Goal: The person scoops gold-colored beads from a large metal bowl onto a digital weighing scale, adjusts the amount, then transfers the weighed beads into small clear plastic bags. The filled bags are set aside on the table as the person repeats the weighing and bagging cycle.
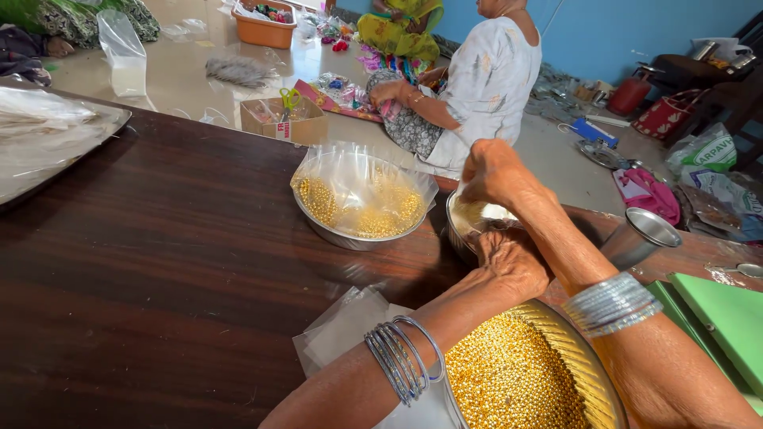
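My right hand point(497, 171) is closed in a fist above a small steel bowl point(459, 238) and pinches the top of a small clear bag point(479, 214) holding gold beads. My left hand point(515, 262) sits just below it at the bowl's near rim, fingers curled around the bag's lower part. Both wrists wear silver bangles. Under my forearms lies a gold ribbed plate point(584, 361) heaped with loose gold beads point(509, 381). A wider steel bowl point(350, 237) to the left holds filled clear bags of gold beads point(362, 195).
Empty clear bags point(346, 326) lie under my left arm on the dark wooden table point(159, 262). A steel tumbler point(640, 234) and green boards point(723, 310) are at right, a plastic-covered tray point(48, 135) at far left. A person in a white top point(485, 87) sits on the floor beyond, by a cardboard box point(282, 121).
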